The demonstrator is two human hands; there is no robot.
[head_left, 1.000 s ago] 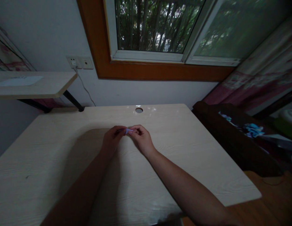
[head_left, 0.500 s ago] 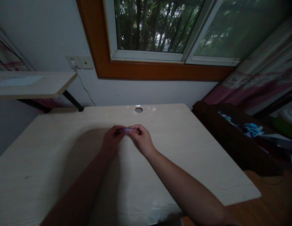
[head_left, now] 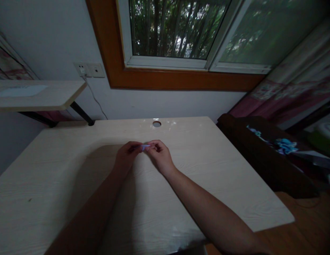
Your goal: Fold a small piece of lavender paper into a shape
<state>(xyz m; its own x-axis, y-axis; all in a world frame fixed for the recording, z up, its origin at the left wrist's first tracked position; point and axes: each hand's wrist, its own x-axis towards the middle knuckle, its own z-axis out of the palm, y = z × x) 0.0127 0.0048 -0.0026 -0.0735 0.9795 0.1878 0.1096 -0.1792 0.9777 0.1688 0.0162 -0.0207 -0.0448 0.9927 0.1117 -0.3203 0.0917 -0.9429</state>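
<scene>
Between my two hands, over the middle of the pale wooden desk, is a small, thin lilac piece that looks like folded paper. My left hand pinches its left end between thumb and fingertips. On the other side, my right hand grips the right end the same way, its fingers curled. The fingertips of both hands nearly meet, and they cover most of the piece, so its full shape is hidden.
A raised shelf on black legs stands at the back left, with a paper sheet on it. Behind it a cable hangs from a wall socket. The desk has a round hole near its back edge. Dark furniture stands right.
The lilac piece has turned slightly, so a broader face of it shows between the fingertips. Both hands stay almost in the same place.
</scene>
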